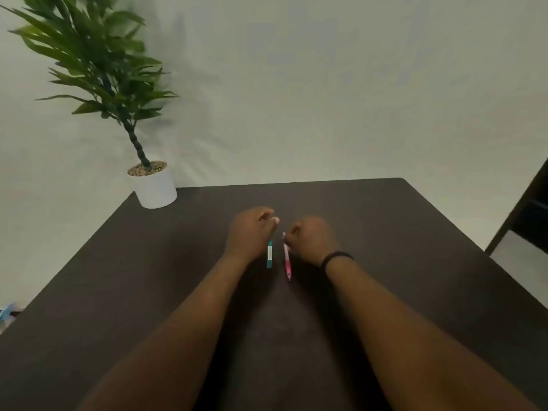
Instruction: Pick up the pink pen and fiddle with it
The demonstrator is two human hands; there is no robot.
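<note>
Potted plant (98, 66), leafy, in a white pot (155, 188), standing at the far left corner of the dark table (385, 232), which backs onto a pale backdrop. Blue item (7, 311), partly seen off the table's left edge; kind cannot be told. Left hand (252, 232), out over the middle of the table toward its far edge, fingers curled and clamped on a teal pen (269, 254); the pen's lower end with a white label points back toward the near edge, its upper end hidden in the fist. Pink pen (286, 258), just beside the teal one and roughly parallel to it, the two apart with a narrow gap between; tip toward the near edge. Right hand (311, 238), fingers curled round the top of the pink pen, with a black wristband (336, 258) on its wrist. Whether either pen's lower end touches the table cannot be told. Dark chair or frame (527, 215), beyond the table's right edge. Step in hand, as a judgement: both pens are gripped, one per hand, held side by side over the table's middle, neither yet set down or joined. The next move would call for steady grips and for keeping the two pens aligned without their tips knocking together.
</note>
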